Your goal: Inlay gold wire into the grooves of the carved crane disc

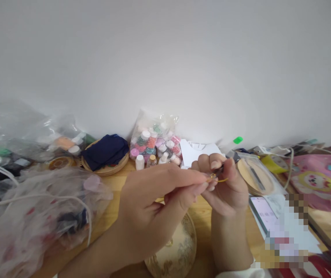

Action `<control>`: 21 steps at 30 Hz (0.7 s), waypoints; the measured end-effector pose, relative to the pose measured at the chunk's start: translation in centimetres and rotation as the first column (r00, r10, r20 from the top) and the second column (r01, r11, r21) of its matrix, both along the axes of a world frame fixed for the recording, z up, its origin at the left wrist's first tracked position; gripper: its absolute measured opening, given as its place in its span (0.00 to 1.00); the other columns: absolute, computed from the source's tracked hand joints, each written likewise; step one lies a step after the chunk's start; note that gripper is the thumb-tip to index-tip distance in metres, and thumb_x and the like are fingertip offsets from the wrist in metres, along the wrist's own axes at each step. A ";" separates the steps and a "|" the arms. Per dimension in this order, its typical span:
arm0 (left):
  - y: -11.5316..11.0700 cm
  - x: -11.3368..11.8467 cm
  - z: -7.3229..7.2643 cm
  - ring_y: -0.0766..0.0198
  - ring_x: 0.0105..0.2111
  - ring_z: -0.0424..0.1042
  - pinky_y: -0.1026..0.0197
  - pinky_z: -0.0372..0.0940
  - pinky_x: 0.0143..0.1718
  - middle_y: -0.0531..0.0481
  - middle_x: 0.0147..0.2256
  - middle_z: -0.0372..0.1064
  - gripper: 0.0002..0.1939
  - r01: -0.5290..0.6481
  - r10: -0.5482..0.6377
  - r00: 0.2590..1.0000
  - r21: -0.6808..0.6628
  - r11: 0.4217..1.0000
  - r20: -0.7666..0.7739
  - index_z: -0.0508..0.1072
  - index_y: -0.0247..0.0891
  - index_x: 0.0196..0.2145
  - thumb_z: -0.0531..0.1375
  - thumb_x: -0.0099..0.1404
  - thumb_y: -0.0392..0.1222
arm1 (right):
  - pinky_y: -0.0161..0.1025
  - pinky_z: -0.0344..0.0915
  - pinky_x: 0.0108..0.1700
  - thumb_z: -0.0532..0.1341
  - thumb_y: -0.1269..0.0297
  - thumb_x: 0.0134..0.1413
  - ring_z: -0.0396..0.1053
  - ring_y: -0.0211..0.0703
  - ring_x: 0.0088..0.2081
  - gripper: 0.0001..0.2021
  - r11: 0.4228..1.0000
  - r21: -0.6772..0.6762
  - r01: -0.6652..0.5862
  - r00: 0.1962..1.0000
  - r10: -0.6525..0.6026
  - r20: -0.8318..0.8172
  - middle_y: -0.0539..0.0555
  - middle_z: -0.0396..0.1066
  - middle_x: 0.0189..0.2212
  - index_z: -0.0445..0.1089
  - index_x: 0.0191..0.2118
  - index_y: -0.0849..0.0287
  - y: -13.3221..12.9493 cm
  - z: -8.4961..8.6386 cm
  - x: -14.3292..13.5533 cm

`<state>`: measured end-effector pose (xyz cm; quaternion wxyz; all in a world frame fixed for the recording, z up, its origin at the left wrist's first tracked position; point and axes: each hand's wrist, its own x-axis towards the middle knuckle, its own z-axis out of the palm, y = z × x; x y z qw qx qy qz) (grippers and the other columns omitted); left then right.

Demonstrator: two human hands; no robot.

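Just right of the middle of the view, my two hands meet in the air above a round, gold-patterned piece [173,247]. My left hand [156,208] pinches a small gold-coloured ring or loop [213,176] between thumb and forefinger. My right hand [225,185] is closed around a small dark tool, mostly hidden by its fingers. A short yellow strand [222,180] sticks out beside the loop, near my right thumb. The exact contact between tool and loop is too small to tell.
Bagged bead bottles [156,139], a navy cloth [104,151] on a round hoop and white paper [198,150] line the wall. Plastic bags [38,216] and a white cable lie left. A phone [264,212], a wooden disc [250,175] and a pink bag [321,181] lie right.
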<state>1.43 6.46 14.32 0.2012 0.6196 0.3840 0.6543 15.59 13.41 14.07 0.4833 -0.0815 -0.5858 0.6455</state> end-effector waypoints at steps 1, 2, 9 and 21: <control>0.0 0.0 0.0 0.71 0.19 0.69 0.66 0.65 0.21 0.61 0.24 0.74 0.07 0.006 -0.006 1.000 -0.004 1.000 0.002 0.77 0.48 0.33 0.63 0.65 0.36 | 0.28 0.61 0.18 0.61 0.56 0.63 0.62 0.31 0.16 0.13 1.000 -0.009 -0.008 1.000 0.008 -0.004 0.43 0.63 0.16 0.73 0.29 0.54 0.0 0.0 0.0; 0.0 0.0 0.0 0.71 0.19 0.69 0.66 0.65 0.21 0.61 0.24 0.74 0.07 0.010 -0.010 1.000 -0.006 1.000 0.004 0.77 0.48 0.33 0.63 0.65 0.35 | 0.28 0.61 0.18 0.61 0.56 0.63 0.63 0.31 0.16 0.12 1.000 -0.019 -0.018 1.000 0.017 -0.009 0.43 0.64 0.16 0.74 0.30 0.54 0.0 -0.1 0.1; -0.1 0.0 0.1 0.72 0.20 0.69 0.67 0.65 0.22 0.61 0.24 0.75 0.08 0.001 -0.001 1.000 0.018 1.000 -0.014 0.77 0.46 0.33 0.63 0.65 0.33 | 0.29 0.64 0.21 0.64 0.56 0.60 0.64 0.31 0.18 0.08 0.995 -0.082 -0.058 0.997 0.054 -0.049 0.44 0.68 0.17 0.79 0.34 0.51 0.1 -0.4 0.3; -0.3 0.0 0.2 0.74 0.21 0.69 0.70 0.65 0.22 0.62 0.26 0.75 0.07 -0.029 0.036 0.996 0.091 0.995 -0.082 0.75 0.42 0.34 0.62 0.65 0.31 | 0.27 0.65 0.23 0.68 0.56 0.57 0.64 0.30 0.19 0.08 0.968 -0.246 -0.060 0.997 0.044 -0.071 0.46 0.69 0.18 0.80 0.31 0.51 -0.5 -0.2 0.3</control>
